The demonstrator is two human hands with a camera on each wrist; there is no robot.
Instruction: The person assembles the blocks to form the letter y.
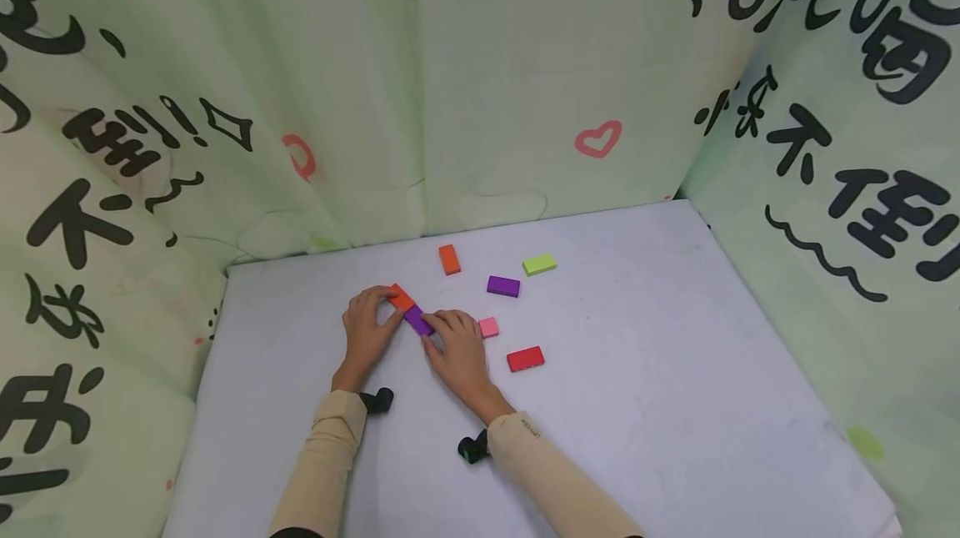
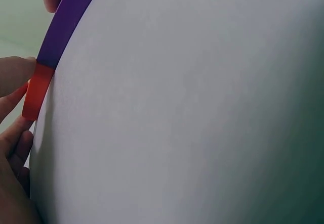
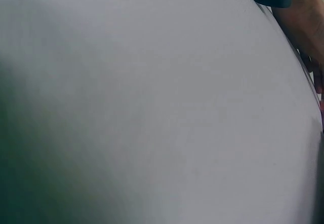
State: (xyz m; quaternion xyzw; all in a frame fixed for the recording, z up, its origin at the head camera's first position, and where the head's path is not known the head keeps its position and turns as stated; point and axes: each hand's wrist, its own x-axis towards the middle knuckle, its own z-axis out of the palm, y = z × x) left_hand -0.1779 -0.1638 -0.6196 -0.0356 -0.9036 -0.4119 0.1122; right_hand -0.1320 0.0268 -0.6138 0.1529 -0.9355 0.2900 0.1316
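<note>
1. We see the left hand's grip [image 1: 365, 331] pinching the held orange block [image 1: 403, 299] between thumb and fingers.
2. We see the right hand's grip [image 1: 461, 356] pinching the held purple block [image 1: 416, 319] by its end nearer us.
3. Those two blocks touch end to end in a slanting line on the bench [image 1: 637, 354].
4. Just beside the right hand we find a pink block [image 1: 488, 327], with a red block [image 1: 525, 359] near it.
5. Farther back we spot a spare orange block [image 1: 449, 259], a spare purple block [image 1: 503, 286] and a lime block [image 1: 540, 264].
</note>
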